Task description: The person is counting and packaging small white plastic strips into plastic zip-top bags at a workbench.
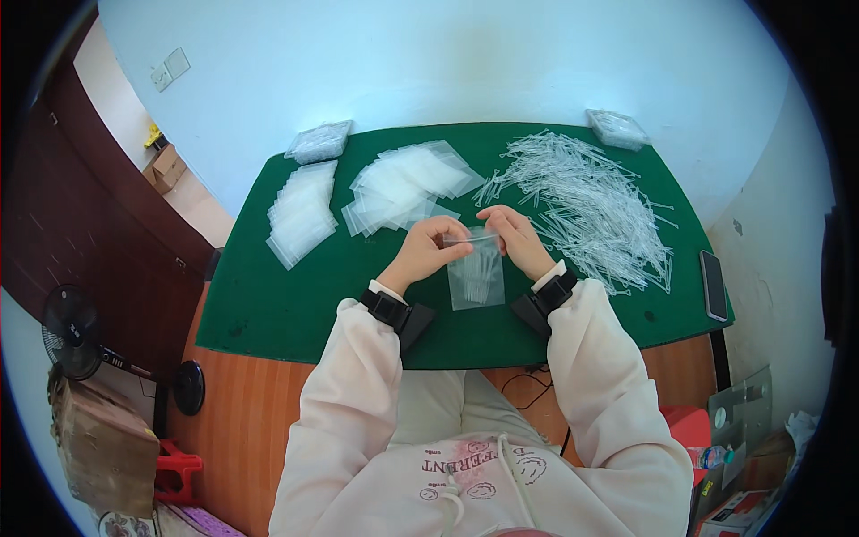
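Green felt covers the table (268,304), a slab with clipped far corners set against a pale wall. Near the table's centre, both hands hold one small clear zip bag (475,273) by its top edge: the left hand (431,246) pinches the left corner, the right hand (513,234) pinches the right corner, fingers closed narrowly on the film. Thin clear plastic sticks show inside the bag, which hangs down over the felt toward the person. Each wrist carries a black strap with a black block.

Just beyond the hands lies a fanned heap of empty clear bags (403,186), flat, glossy and overlapping. Left of that heap sits a neater stack of bags (302,213), and behind it, at the table's far left corner, a packed bundle of bags (319,141). Right of the hands spreads a loose tangle of clear plastic sticks (591,206), long and thin, crossing at all angles. At the far right corner lies another clear packet (616,128). A dark phone (713,285) rests flat at the table's right edge.
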Demonstrator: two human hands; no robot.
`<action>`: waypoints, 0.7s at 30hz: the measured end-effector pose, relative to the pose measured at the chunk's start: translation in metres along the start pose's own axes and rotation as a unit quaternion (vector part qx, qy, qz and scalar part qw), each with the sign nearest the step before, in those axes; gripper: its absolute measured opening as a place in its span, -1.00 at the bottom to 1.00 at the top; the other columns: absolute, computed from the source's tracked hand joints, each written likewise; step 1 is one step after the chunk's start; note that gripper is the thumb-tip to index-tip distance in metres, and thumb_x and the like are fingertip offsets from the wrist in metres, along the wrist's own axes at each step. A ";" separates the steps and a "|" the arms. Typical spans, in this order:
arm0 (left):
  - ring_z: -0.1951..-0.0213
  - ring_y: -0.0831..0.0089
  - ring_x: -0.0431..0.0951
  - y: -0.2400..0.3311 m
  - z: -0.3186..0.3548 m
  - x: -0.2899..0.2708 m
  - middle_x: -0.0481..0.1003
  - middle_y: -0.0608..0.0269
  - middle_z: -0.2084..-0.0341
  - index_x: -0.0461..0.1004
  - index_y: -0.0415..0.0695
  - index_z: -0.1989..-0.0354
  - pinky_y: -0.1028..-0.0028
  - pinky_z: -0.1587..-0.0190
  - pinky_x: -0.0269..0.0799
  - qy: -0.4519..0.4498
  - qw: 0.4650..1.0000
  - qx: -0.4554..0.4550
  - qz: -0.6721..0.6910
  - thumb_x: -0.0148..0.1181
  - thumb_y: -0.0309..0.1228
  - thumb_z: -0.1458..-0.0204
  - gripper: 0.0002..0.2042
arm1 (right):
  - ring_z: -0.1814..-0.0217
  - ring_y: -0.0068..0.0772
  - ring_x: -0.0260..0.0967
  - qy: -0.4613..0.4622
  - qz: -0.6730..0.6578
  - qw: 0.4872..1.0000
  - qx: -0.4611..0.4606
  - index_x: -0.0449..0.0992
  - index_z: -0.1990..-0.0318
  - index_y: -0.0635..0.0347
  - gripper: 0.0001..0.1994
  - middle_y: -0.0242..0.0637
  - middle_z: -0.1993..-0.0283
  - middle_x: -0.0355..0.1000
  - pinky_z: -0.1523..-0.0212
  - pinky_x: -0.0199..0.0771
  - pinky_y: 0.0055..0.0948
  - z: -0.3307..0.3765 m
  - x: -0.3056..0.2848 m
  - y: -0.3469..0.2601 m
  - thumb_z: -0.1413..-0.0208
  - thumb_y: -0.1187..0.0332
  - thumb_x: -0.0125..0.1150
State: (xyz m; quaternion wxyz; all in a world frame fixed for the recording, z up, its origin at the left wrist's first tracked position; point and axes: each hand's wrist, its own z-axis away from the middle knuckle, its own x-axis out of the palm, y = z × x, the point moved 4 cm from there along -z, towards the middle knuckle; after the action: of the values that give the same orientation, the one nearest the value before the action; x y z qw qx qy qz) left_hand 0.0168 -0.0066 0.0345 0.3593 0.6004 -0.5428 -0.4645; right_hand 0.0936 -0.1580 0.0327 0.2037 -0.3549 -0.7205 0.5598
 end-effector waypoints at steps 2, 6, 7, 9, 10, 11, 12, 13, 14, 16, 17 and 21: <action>0.35 0.61 0.41 0.000 -0.001 -0.003 0.42 0.30 0.34 0.43 -0.23 0.47 0.60 0.32 0.34 0.010 1.000 0.003 0.005 0.23 -0.59 0.13 -0.91 | 0.59 -0.74 0.07 -0.014 0.003 1.000 -0.002 0.40 0.15 0.21 -0.67 -0.55 0.56 0.20 0.59 0.09 -0.70 0.000 0.002 0.001 -0.21 0.15 -0.19; 0.33 0.62 0.40 0.003 0.000 -0.010 0.43 0.29 0.34 0.44 -0.23 0.46 0.62 0.33 0.34 0.073 0.995 0.072 0.001 0.23 -0.59 0.13 -0.92 | 0.58 -0.77 0.05 -0.004 -0.067 0.998 0.008 0.42 0.29 0.18 -0.71 -0.56 0.54 0.24 0.55 0.08 -0.72 0.001 0.005 0.000 -0.15 0.13 -0.04; 0.34 0.62 0.40 0.003 0.000 -0.011 0.44 0.29 0.36 0.44 -0.23 0.47 0.62 0.33 0.34 0.103 0.992 0.070 0.010 0.23 -0.58 0.12 -0.92 | 0.58 -0.77 0.07 -0.012 -0.045 0.999 0.013 0.42 0.30 0.19 -0.74 -0.55 0.54 0.26 0.56 0.09 -0.72 0.002 0.006 0.001 -0.15 0.17 -0.04; 0.38 0.63 0.41 0.004 0.001 -0.015 0.46 0.30 0.41 0.45 -0.22 0.48 0.64 0.35 0.33 0.162 0.984 0.068 0.028 0.22 -0.56 0.11 -0.94 | 0.59 -0.76 0.10 -0.029 0.000 0.999 0.023 0.43 0.33 0.21 -0.79 -0.53 0.54 0.28 0.56 0.10 -0.71 0.003 0.007 0.002 -0.14 0.25 -0.03; 0.38 0.63 0.41 0.004 0.001 -0.016 0.46 0.30 0.41 0.45 -0.22 0.48 0.64 0.35 0.33 0.163 0.984 0.070 0.029 0.22 -0.56 0.11 -0.94 | 0.59 -0.76 0.10 -0.029 0.002 0.999 0.022 0.43 0.33 0.21 -0.79 -0.53 0.54 0.28 0.56 0.10 -0.71 0.003 0.006 0.003 -0.14 0.25 -0.03; 0.40 0.63 0.41 0.004 0.001 -0.018 0.46 0.30 0.45 0.45 -0.22 0.47 0.65 0.37 0.32 0.178 0.982 0.054 0.025 0.22 -0.55 0.10 -0.94 | 0.58 -0.76 0.10 -0.027 0.002 0.999 0.023 0.43 0.37 0.20 -0.80 -0.54 0.54 0.29 0.56 0.10 -0.71 0.002 0.005 0.007 -0.11 0.26 0.00; 0.43 0.63 0.41 0.003 0.002 -0.020 0.47 0.31 0.48 0.46 -0.22 0.46 0.65 0.38 0.31 0.192 0.980 0.038 0.020 0.21 -0.53 0.09 -0.94 | 0.58 -0.76 0.09 -0.025 0.001 0.999 0.025 0.43 0.42 0.19 -0.81 -0.55 0.54 0.30 0.55 0.09 -0.71 0.002 0.006 0.008 -0.09 0.27 0.04; 0.46 0.64 0.42 0.003 0.003 -0.022 0.47 0.32 0.52 0.46 -0.22 0.46 0.66 0.39 0.30 0.207 0.978 0.022 0.016 0.21 -0.52 0.08 -0.94 | 0.57 -0.77 0.09 -0.022 0.000 0.999 0.026 0.44 0.47 0.18 -0.82 -0.56 0.55 0.31 0.55 0.09 -0.71 0.002 0.006 0.008 -0.07 0.28 0.07; 0.46 0.64 0.42 0.003 0.003 -0.023 0.47 0.32 0.52 0.46 -0.22 0.46 0.66 0.39 0.30 0.208 0.978 0.023 0.016 0.21 -0.52 0.08 -0.94 | 0.57 -0.77 0.09 -0.023 0.001 0.999 0.025 0.44 0.47 0.18 -0.82 -0.56 0.55 0.31 0.55 0.09 -0.71 0.002 0.006 0.009 -0.07 0.28 0.07; 0.50 0.64 0.41 0.002 0.002 -0.023 0.48 0.33 0.56 0.47 -0.22 0.43 0.67 0.42 0.29 0.205 0.978 0.011 0.044 0.20 -0.50 0.07 -0.92 | 0.57 -0.77 0.08 -0.016 -0.002 0.999 0.031 0.43 0.50 0.18 -0.81 -0.57 0.57 0.28 0.56 0.08 -0.70 0.001 0.006 0.010 -0.06 0.30 0.07; 0.52 0.64 0.41 0.003 0.002 -0.023 0.48 0.33 0.58 0.47 -0.23 0.42 0.67 0.44 0.28 0.203 0.977 0.004 0.058 0.20 -0.48 0.06 -0.91 | 0.58 -0.77 0.07 -0.012 -0.003 0.999 0.034 0.42 0.52 0.19 -0.81 -0.58 0.59 0.27 0.56 0.07 -0.70 0.001 0.005 0.011 -0.06 0.31 0.07; 0.54 0.66 0.39 0.005 0.002 -0.023 0.46 0.35 0.58 0.47 -0.23 0.40 0.66 0.46 0.27 0.222 0.965 0.003 0.137 0.20 -0.47 0.06 -0.90 | 0.59 -0.77 0.06 0.009 -0.035 0.999 0.026 0.40 0.53 0.19 -0.81 -0.59 0.60 0.25 0.57 0.05 -0.70 0.000 0.003 0.013 -0.06 0.32 0.07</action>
State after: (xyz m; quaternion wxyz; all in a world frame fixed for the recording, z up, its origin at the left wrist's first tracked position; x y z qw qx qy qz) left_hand 0.0141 0.0154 0.0426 0.5294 0.6096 -0.5275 -0.2644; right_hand 0.0957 -0.1539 0.0197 0.2384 -0.3290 -0.7158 0.5679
